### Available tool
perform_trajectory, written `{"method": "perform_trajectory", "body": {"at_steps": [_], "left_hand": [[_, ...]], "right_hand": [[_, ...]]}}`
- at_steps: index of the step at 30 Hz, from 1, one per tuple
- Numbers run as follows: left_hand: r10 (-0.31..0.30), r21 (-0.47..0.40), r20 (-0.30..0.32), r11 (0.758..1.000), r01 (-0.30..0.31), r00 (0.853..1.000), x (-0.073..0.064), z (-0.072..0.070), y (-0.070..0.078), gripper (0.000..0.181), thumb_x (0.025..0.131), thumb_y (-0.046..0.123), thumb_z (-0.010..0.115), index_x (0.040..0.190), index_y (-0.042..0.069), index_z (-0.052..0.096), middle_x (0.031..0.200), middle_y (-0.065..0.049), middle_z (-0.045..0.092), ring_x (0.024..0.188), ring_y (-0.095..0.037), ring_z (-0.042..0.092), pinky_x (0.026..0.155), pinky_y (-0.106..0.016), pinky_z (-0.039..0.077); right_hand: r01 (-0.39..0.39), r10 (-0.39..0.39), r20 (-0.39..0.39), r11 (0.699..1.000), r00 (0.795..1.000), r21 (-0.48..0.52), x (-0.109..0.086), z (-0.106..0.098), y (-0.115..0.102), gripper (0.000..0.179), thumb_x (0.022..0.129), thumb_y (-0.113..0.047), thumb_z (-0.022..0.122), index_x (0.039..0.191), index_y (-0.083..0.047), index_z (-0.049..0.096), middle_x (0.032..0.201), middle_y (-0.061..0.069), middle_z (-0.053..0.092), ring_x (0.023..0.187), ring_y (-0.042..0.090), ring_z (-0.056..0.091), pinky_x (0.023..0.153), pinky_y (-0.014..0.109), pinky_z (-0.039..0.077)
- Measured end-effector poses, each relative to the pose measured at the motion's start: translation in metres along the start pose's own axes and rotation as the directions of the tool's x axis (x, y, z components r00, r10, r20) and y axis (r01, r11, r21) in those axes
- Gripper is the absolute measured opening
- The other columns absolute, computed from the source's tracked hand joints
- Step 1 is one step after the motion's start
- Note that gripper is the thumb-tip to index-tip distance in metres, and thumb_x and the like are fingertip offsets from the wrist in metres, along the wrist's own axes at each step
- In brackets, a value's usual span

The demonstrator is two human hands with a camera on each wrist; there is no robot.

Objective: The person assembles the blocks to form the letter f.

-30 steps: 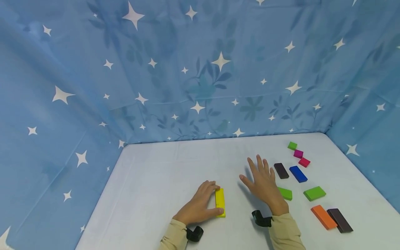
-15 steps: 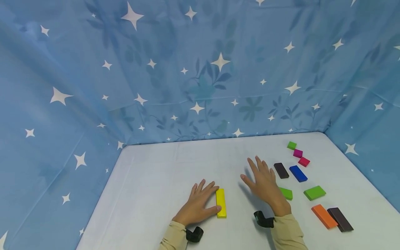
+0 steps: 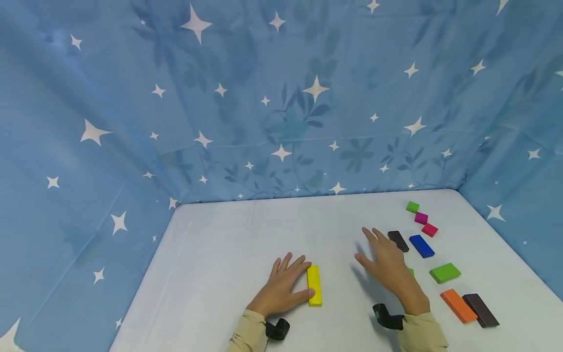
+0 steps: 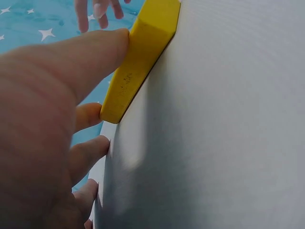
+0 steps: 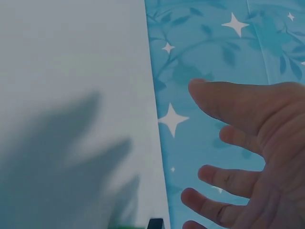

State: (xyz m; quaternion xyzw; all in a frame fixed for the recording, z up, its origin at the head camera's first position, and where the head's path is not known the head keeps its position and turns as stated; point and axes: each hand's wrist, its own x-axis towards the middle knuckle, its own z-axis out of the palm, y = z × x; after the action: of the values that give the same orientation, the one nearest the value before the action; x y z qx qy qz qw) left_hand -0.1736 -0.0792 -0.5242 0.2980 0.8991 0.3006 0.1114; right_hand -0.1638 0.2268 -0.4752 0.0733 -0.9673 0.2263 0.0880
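A yellow block (image 3: 314,286) lies lengthwise on the white table. My left hand (image 3: 281,288) is beside it with fingers spread, the thumb over its near end and the index fingertip at its far corner. In the left wrist view, the thumb touches a side of the yellow block (image 4: 138,62) and the other fingertips rest on the tabletop. To the right, my right hand (image 3: 389,266) hovers above the table with loosely extended fingers and holds nothing; its shadow falls beside it. A green block (image 3: 411,272) is mostly hidden beneath that hand.
Dark brown (image 3: 399,241) and blue blocks (image 3: 422,246) lie past the right hand. Farther back sit small green (image 3: 412,207), magenta (image 3: 421,218) and red blocks (image 3: 429,230). Green (image 3: 445,273), orange (image 3: 459,306) and dark brown blocks (image 3: 481,310) lie at right. A starry curtain (image 3: 281,98) surrounds the table.
The left hand's fingers have spread from a more curled pose beside the yellow block. My right hand has shifted right, covering more of the green block. The yellow block stays in place.
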Motion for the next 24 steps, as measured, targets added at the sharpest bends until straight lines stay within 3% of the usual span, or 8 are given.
{"method": "perform_trajectory", "body": {"at_steps": [14, 24], "left_hand": [[0.022, 0.01, -0.006, 1.0, -0.022, 1.0, -0.002, -0.001, -0.001, 0.071, 0.106, 0.056, 0.061, 0.162, 0.015, 0.047, 0.172, -0.007, 0.036, 0.163, -0.035, 0.016, 0.13, -0.059, 0.005], [0.034, 0.01, -0.016, 0.999, -0.034, 0.999, -0.001, 0.001, -0.002, 0.071, 0.105, 0.056, 0.061, 0.163, 0.016, 0.047, 0.172, -0.008, 0.037, 0.162, -0.036, 0.017, 0.13, -0.059, 0.005]], "right_hand": [[-0.114, 0.113, 0.098, 0.993, 0.989, 0.012, -0.043, -0.02, 0.049, 0.082, 0.095, -0.024, 0.082, 0.159, 0.006, 0.041, 0.157, 0.043, 0.035, 0.137, 0.068, 0.036, 0.103, 0.088, 0.03], [-0.162, 0.169, 0.113, 0.984, 0.979, -0.072, -0.071, -0.028, 0.072, 0.082, 0.093, -0.024, 0.083, 0.156, 0.007, 0.043, 0.153, 0.045, 0.037, 0.134, 0.068, 0.037, 0.102, 0.088, 0.032]]}}
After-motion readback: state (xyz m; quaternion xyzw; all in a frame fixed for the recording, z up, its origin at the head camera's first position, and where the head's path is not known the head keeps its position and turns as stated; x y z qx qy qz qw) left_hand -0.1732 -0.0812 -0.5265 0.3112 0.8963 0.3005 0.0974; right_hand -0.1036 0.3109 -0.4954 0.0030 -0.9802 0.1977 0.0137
